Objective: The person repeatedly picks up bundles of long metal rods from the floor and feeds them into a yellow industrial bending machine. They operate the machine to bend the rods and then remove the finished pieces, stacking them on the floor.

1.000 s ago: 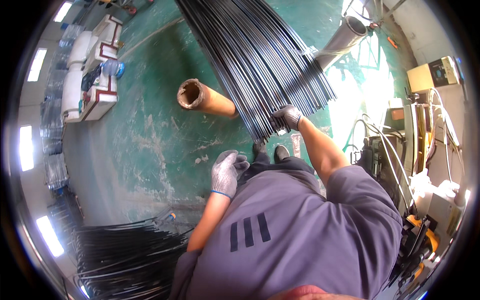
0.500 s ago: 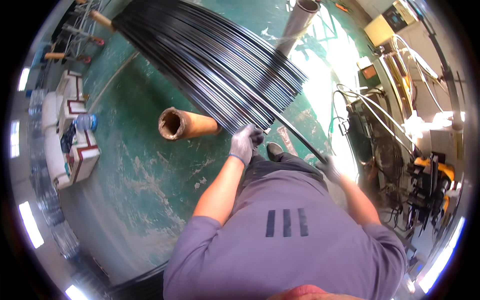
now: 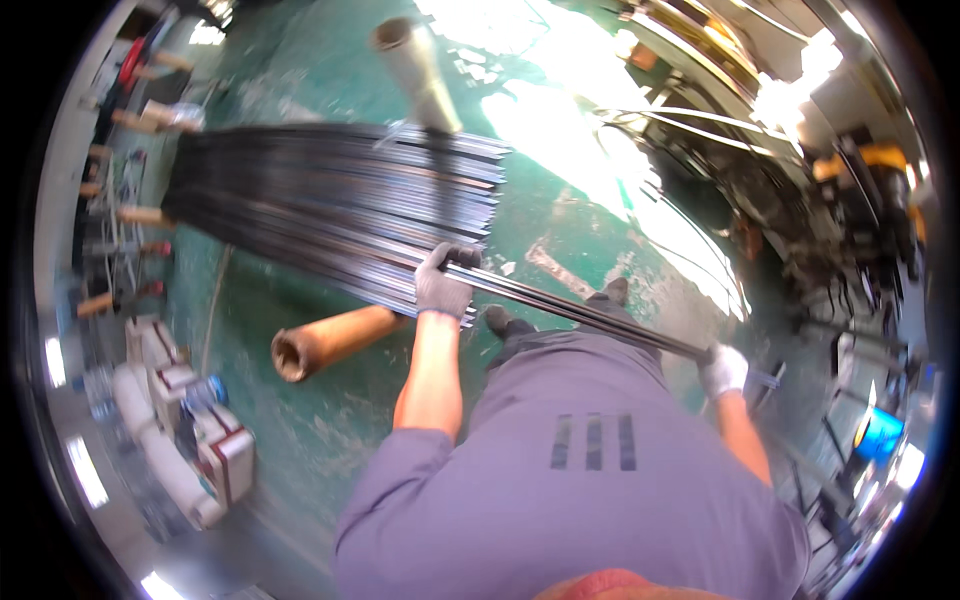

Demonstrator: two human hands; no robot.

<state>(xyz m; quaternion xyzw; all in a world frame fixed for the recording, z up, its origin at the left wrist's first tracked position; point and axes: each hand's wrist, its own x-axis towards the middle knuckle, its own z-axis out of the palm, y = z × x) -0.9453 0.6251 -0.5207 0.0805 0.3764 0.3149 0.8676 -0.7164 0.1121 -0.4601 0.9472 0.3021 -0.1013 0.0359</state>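
A broad layer of long thin black metal bars (image 3: 330,195) lies side by side at the upper left, across two thick tubes. Several bars (image 3: 590,318) stick out from it toward the right in front of my body, close together. My left hand (image 3: 444,285), in a grey glove, is closed round these bars beside the layer's near edge. At their right end my right hand (image 3: 722,372), in a pale glove, grips them. Where the bars run back over the layer, motion blur hides which ones they are.
An orange-brown tube (image 3: 335,342) and a greyish tube (image 3: 422,80) stick out from under the bars. White boxes (image 3: 228,458) stand at the left. Cables (image 3: 690,120) and dark machinery (image 3: 770,205) are at the right. A blue object (image 3: 879,434) is at the far right.
The view has turned rightward, so the bar layer appears farther left. My right hand has moved out to the right. More bars now lie between my hands than the single one before.
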